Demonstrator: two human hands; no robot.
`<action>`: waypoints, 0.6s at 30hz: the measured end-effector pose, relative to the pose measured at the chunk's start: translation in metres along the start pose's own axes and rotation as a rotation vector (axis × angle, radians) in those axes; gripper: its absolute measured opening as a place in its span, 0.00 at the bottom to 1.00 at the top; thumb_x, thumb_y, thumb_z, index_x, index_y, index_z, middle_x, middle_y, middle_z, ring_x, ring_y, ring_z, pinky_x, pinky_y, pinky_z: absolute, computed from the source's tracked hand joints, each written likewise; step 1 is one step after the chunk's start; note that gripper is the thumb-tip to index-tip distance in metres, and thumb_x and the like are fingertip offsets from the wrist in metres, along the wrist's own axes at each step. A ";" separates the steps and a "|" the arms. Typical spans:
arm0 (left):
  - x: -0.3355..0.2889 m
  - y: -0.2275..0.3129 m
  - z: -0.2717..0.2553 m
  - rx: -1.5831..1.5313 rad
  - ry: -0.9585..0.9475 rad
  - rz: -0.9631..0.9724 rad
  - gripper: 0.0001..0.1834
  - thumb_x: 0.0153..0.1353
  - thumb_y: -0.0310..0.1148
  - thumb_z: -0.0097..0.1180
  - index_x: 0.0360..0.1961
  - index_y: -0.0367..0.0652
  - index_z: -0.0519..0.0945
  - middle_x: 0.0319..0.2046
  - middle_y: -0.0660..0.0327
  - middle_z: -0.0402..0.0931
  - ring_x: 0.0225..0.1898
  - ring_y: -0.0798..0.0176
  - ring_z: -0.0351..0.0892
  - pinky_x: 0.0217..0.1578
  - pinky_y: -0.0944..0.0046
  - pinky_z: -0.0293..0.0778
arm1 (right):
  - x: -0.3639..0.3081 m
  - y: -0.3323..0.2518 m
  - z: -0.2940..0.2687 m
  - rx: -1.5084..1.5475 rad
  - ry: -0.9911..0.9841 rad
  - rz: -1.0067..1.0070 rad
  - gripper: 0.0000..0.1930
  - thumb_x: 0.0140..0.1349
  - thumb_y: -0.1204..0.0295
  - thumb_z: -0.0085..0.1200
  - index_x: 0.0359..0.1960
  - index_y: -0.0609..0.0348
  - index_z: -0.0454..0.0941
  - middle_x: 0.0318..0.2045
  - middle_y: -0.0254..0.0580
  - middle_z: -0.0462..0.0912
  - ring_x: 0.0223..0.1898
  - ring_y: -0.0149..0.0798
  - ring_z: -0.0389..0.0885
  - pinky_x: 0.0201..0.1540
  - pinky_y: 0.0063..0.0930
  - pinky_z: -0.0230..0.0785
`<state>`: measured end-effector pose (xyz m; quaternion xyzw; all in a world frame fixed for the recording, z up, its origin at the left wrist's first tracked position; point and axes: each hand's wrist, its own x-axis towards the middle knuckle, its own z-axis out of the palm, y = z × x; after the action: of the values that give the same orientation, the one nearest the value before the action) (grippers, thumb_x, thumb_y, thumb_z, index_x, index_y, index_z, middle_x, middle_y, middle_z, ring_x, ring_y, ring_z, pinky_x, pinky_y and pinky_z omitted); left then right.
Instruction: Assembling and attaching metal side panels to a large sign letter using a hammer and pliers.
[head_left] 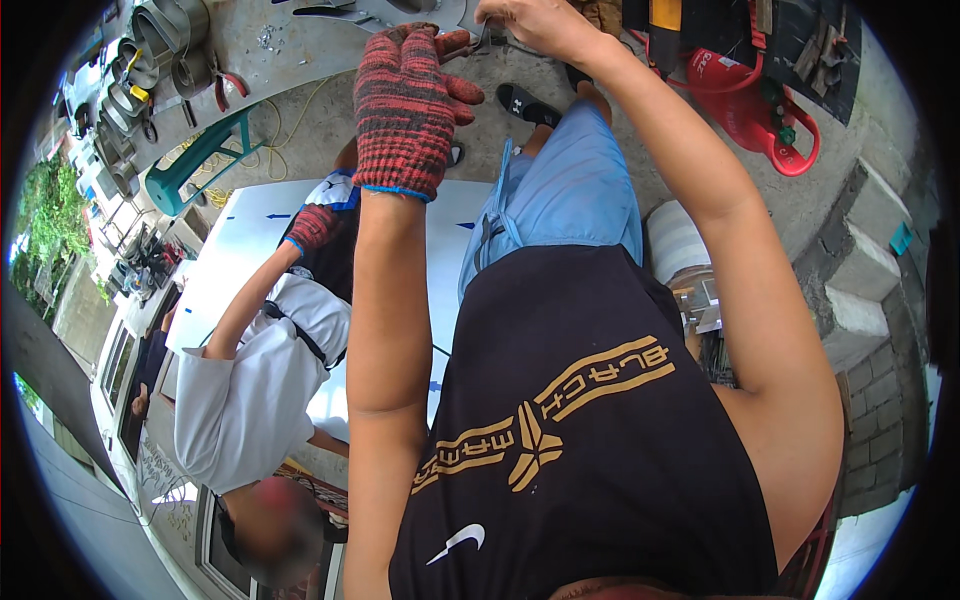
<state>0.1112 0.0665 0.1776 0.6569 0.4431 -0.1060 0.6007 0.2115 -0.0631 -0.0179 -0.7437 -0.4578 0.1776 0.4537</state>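
Note:
My left hand, in a red and black knit glove with a blue cuff, is at the edge of a grey metal-topped table. Its thumb and fingers are apart, and I make out nothing in its palm. Just to its right, my bare right hand pinches the edge of a thin grey metal piece at the top of the view. A small dark object lies between the two hands, too indistinct to name. The fingertips of my right hand are partly cut off by the frame.
Curved metal pieces and red-handled pliers lie on the table at far left. A green stool stands below them. On the left, a co-worker in a white shirt is beside a white sheet. A red tank sits at right, near concrete steps.

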 end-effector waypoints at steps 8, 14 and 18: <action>-0.006 0.012 -0.001 0.156 -0.186 0.025 0.17 0.76 0.40 0.49 0.53 0.36 0.72 0.49 0.49 0.86 0.22 0.70 0.77 0.18 0.74 0.70 | 0.008 0.006 0.003 0.075 -0.049 -0.010 0.05 0.60 0.76 0.54 0.36 0.58 0.81 0.37 0.48 0.82 0.43 0.54 0.80 0.47 0.45 0.74; -0.017 -0.015 0.009 -0.164 -0.016 0.010 0.15 0.77 0.40 0.46 0.53 0.40 0.72 0.50 0.52 0.86 0.20 0.72 0.73 0.18 0.73 0.67 | 0.006 0.014 0.009 0.061 0.005 -0.105 0.05 0.55 0.75 0.57 0.34 0.58 0.80 0.33 0.47 0.79 0.42 0.55 0.80 0.45 0.45 0.73; -0.011 -0.004 0.006 -0.050 0.055 0.011 0.13 0.78 0.40 0.45 0.51 0.41 0.72 0.47 0.53 0.87 0.18 0.72 0.71 0.15 0.72 0.64 | 0.011 0.013 0.004 0.013 -0.023 -0.096 0.05 0.54 0.76 0.58 0.33 0.58 0.81 0.33 0.46 0.80 0.42 0.53 0.79 0.46 0.44 0.73</action>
<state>0.1043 0.0560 0.1803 0.6468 0.4585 -0.0736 0.6050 0.2209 -0.0543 -0.0295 -0.7157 -0.4971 0.1672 0.4613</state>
